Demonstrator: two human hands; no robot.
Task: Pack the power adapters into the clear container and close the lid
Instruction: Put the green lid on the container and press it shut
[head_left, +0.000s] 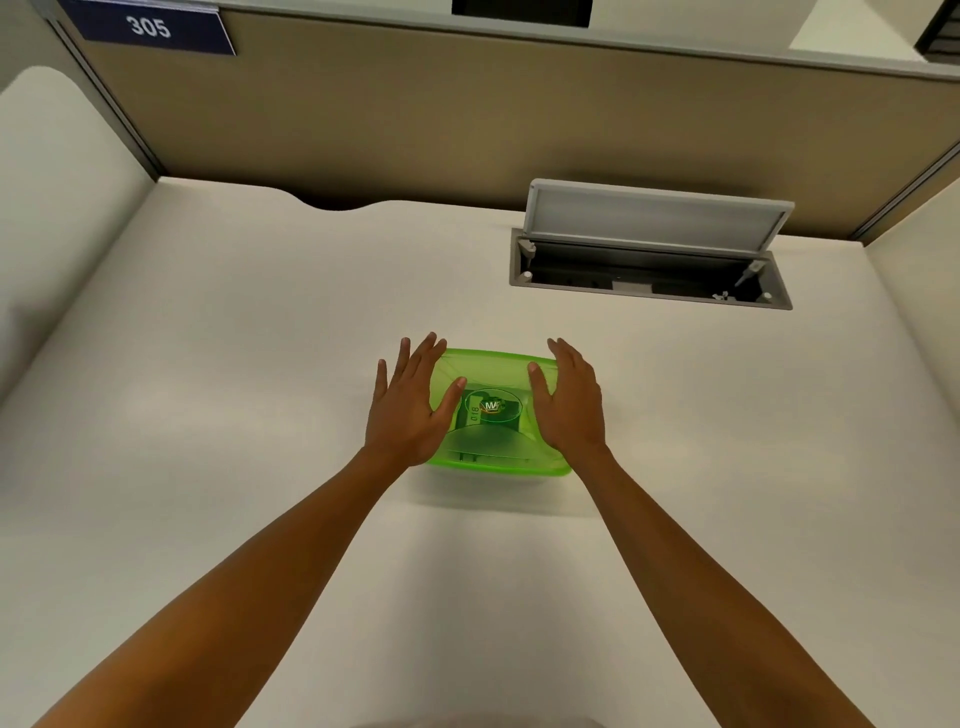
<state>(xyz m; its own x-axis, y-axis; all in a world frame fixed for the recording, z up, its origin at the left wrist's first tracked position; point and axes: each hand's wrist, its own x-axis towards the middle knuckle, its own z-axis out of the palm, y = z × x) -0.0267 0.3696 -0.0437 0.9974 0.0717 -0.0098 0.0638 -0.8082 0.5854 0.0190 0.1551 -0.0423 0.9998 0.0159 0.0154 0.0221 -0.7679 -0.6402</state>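
A clear container with a translucent green lid (493, 371) sits on the white desk in front of me. The lid lies on top of it. Through the lid I make out a round logo sticker and dark shapes inside; I cannot tell what they are. My left hand (408, 408) lies flat over the lid's left edge, fingers spread and pointing away from me. My right hand (569, 402) lies flat over the right edge, fingers together. Neither hand grips anything.
The white desk (234, 415) spreads around the container. A grey cable hatch (649, 270) stands open in the desk at the back right, its flap tilted up. Tan partition walls (415, 130) enclose the desk; a blue sign reading 305 (150, 26) hangs top left.
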